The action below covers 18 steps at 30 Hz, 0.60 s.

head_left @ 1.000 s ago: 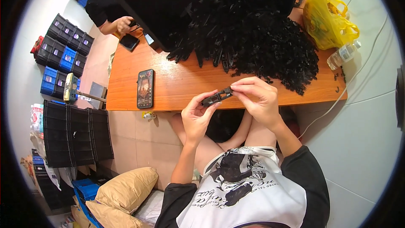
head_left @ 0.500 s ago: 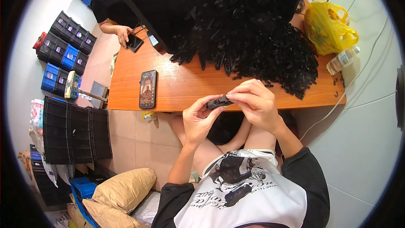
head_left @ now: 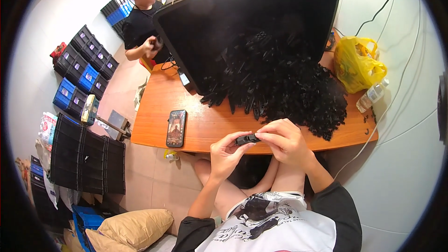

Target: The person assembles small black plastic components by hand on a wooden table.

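Just over the table's front edge, my left hand (head_left: 227,155) pinches a small black plastic part (head_left: 246,139) between thumb and fingers. The fingers of my right hand (head_left: 285,143) are closed at the other end of that part; whether they hold a second small piece there is too small to tell. Beyond my hands spreads a large pile of loose black plastic parts (head_left: 275,88), spilling out of a tipped black bin (head_left: 196,32) onto the wooden table (head_left: 149,112).
A smartphone (head_left: 176,129) with a lit screen lies on the table to the left. At right are a yellow plastic bag (head_left: 359,63) and a clear bottle (head_left: 372,96). Another person (head_left: 140,28) stands beyond the table. Stacked black crates (head_left: 88,158) line the left side.
My view has tilted up, so the table sits lower in the picture. Both hands keep hold around the black part. The other person's hand has lifted off the table with a dark object.
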Tool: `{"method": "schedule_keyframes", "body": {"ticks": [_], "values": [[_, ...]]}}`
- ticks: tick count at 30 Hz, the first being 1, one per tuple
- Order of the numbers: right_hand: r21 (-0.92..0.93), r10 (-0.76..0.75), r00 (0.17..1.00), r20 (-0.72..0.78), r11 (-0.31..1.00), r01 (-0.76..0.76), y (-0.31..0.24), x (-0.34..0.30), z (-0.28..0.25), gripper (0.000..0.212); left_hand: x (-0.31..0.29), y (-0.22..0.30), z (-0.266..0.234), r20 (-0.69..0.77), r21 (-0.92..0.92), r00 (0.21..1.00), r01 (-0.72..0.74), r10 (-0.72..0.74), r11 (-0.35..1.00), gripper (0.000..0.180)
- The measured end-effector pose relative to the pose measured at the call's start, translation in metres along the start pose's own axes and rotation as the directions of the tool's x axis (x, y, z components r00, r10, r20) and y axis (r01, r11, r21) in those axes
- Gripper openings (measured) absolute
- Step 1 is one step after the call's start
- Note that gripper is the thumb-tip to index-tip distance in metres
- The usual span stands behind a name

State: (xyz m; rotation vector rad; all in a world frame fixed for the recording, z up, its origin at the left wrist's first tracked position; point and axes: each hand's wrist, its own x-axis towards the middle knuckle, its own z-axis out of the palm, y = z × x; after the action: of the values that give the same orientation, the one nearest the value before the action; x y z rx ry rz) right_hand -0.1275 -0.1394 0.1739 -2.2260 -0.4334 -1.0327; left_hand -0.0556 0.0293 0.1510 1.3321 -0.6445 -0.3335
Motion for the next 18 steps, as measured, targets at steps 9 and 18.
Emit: {"method": "schedule_keyframes", "body": {"ticks": [9, 18], "values": [[0.448, 0.506, 0.820, 0.267, 0.689, -0.570, -0.010, -0.021, 0.005, 0.023, -0.015, -0.003, -0.011, 0.179, 0.147, 0.981, -0.095, 0.068, 0.985, 0.033], [0.315, 0.510, 0.853, 0.111, 0.796, -0.517, 0.002, -0.073, 0.043, 0.022, -0.050, -0.053, 0.018, -0.166, 0.020, 0.974, 0.163, -0.157, 0.986, 0.037]]}}
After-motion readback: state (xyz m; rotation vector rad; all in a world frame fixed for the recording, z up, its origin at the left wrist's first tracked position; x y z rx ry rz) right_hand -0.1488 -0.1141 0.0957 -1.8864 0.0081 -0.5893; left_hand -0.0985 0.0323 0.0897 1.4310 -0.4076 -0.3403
